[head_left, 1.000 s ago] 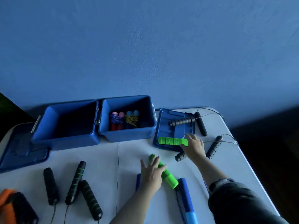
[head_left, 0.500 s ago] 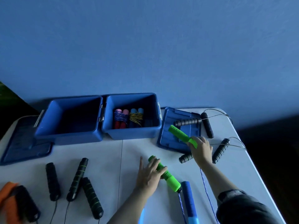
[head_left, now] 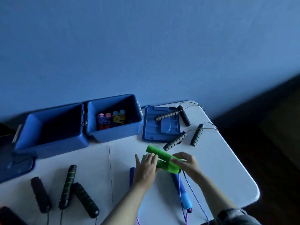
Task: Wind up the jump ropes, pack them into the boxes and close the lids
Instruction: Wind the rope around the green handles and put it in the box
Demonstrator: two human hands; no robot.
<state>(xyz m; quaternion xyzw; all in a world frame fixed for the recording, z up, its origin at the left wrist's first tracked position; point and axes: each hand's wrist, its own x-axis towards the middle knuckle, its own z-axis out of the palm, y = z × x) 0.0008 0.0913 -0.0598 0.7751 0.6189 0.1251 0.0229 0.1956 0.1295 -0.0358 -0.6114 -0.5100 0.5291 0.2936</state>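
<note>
Two bright green jump-rope handles (head_left: pixel 160 158) lie side by side in front of me on the white table (head_left: pixel 227 168). My left hand (head_left: pixel 146 168) grips their left part and my right hand (head_left: pixel 185 162) grips their right end. A thin blue-and-white rope (head_left: pixel 193 192) trails from the handles toward me. Two open blue boxes stand at the back: the left box (head_left: pixel 52 143) looks empty, the right box (head_left: pixel 116 137) holds two wound ropes with pink and light-blue handles (head_left: pixel 112 119).
A blue lid (head_left: pixel 152 127) lies right of the boxes with black foam handles (head_left: pixel 175 141) and wire ropes on and around it. Another lid (head_left: pixel 16 168) lies far left. Black handles (head_left: pixel 68 185) lie front left; a blue handle (head_left: pixel 183 194) lies under my hands.
My right hand carried its green handle from the lid down to the other one; both hands now hold the pair together. The camera tilted.
</note>
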